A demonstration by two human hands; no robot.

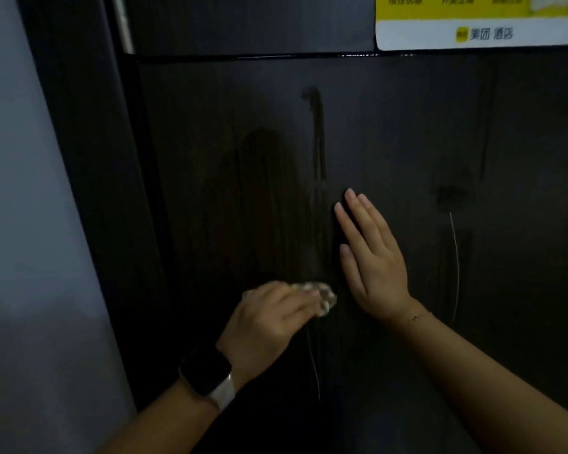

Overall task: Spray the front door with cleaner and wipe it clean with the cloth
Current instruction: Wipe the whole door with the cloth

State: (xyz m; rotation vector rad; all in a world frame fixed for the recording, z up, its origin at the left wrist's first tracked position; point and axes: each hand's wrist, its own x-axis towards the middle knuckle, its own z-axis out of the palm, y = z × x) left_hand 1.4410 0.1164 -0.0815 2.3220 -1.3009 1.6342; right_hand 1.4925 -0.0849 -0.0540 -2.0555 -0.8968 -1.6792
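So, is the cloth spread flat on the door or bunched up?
Bunched up. The cloth shows only as a small crumpled wad past the fingers of the left hand, against the door.

Hotel room entrance: dark door [374, 142], yellow hotel-booking sticker [479, 21], grey wall [23, 224].

The door [391, 132] is very dark brown, almost black, with faint vertical wood grain and darker wet streaks running down it. At 1 o'clock a sticker [479, 22] is yellow above and white below, with a small yellow logo and dark characters. At 9 o'clock the wall [23, 224] is pale grey-blue. Toward 6 o'clock the cloth [325, 298] is whitish with a pale mottled pattern, and at 7 o'clock the watch [205, 371] has a black face on a white strap.
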